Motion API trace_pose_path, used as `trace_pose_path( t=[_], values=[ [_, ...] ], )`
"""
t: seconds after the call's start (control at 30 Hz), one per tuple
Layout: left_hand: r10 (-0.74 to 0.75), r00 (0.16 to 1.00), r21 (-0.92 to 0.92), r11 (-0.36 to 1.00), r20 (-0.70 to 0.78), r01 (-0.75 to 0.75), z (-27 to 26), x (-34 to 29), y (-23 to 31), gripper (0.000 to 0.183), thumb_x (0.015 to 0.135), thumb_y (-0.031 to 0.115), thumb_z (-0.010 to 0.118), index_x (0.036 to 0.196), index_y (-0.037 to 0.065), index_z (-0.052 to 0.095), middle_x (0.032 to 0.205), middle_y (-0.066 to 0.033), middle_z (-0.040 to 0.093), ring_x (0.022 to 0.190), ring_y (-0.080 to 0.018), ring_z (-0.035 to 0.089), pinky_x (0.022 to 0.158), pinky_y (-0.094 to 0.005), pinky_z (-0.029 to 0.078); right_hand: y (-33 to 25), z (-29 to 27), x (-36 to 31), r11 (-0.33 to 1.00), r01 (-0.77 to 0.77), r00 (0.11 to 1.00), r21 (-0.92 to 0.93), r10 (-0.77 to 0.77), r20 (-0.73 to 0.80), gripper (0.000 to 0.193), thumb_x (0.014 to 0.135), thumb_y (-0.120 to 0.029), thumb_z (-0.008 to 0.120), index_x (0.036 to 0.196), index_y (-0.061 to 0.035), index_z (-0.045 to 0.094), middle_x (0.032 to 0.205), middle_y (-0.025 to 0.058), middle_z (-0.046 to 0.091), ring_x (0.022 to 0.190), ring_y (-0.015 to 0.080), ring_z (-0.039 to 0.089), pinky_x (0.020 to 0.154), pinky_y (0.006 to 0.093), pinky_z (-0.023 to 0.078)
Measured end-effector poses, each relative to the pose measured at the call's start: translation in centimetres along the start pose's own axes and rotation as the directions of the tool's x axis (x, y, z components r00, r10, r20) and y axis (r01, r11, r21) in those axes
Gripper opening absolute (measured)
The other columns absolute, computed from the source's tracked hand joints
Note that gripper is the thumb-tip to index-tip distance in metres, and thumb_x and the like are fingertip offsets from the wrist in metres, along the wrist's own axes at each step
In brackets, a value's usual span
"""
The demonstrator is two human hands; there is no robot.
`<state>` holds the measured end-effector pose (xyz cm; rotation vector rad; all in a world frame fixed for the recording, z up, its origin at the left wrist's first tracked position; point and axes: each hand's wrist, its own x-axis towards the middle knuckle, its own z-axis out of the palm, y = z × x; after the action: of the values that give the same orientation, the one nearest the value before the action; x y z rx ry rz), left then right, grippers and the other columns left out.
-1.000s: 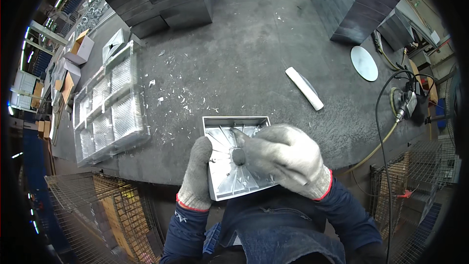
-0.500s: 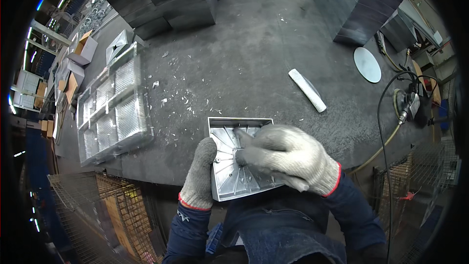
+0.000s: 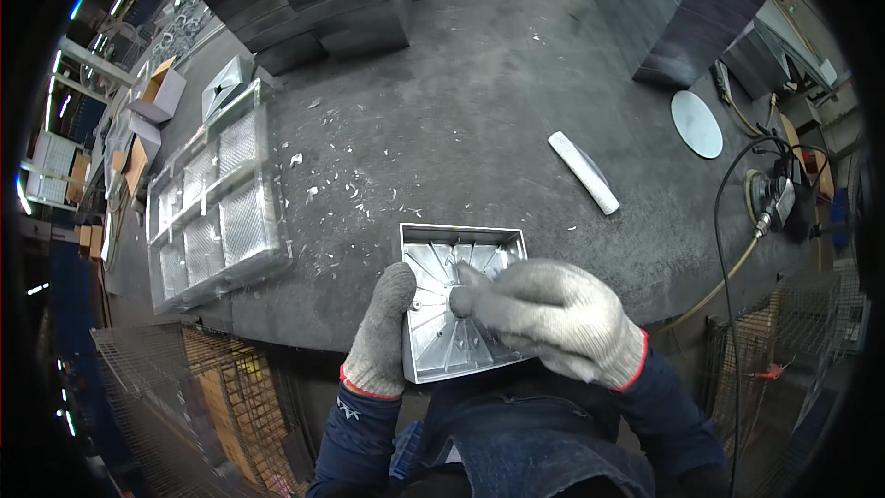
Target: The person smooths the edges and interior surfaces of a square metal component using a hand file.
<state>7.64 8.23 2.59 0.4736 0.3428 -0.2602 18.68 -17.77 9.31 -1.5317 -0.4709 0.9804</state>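
Observation:
In front of me, at the near edge of the table, is a shallow square metal casting with raised walls and ribs fanning out inside. Its open side faces up. My left hand, in a grey knitted glove with a red cuff, is closed on the casting's left wall, thumb along the rim. My right hand, gloved alike, reaches over the right part of the casting. Its fingers are bunched near the round dark centre. Whether a small tool sits in them is hidden.
A white file-like bar lies on the grey table beyond my right hand. Pale shavings are scattered left of centre. A clear divided tray is at left, dark block stacks behind, a round disc and a hosed sander at right.
The casting and both hands have shifted slightly to the right. My right fingers are still bunched near its centre.

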Motion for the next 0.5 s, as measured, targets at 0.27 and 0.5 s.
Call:
trace_pose_path(
  t=[0.27,0.5],
  values=[
    [0.024,1.000,0.104,0.994,-0.013,-0.023,0.6,0.1,0.2,0.089,0.119,0.061,0.067,0.178,-0.002,0.043,0.168,-0.0286,0.062,0.146,-0.0414,0.072,0.120,-0.0570,0.066,2.8,-0.1,1.0,0.904,0.388,0.916,-0.181,-0.401,-0.038,0.045,0.099,-0.017,0.078,0.141,-0.0024,0.081,0.116,0.0162,0.080,0.102,0.0357,0.082,0.090,0.0479,0.067],
    [0.011,1.000,0.026,1.000,0.021,-0.012,0.7,0.3,0.4,0.091,0.119,0.064,0.064,0.177,-0.004,0.044,0.166,-0.0296,0.063,0.145,-0.0423,0.073,0.117,-0.0577,0.069,2.4,0.3,0.5,0.937,0.349,0.930,0.014,-0.344,-0.129,0.039,0.100,-0.007,0.085,0.138,-0.0010,0.083,0.120,0.0187,0.082,0.106,0.0358,0.083,0.091,0.0449,0.069]
  ],
)
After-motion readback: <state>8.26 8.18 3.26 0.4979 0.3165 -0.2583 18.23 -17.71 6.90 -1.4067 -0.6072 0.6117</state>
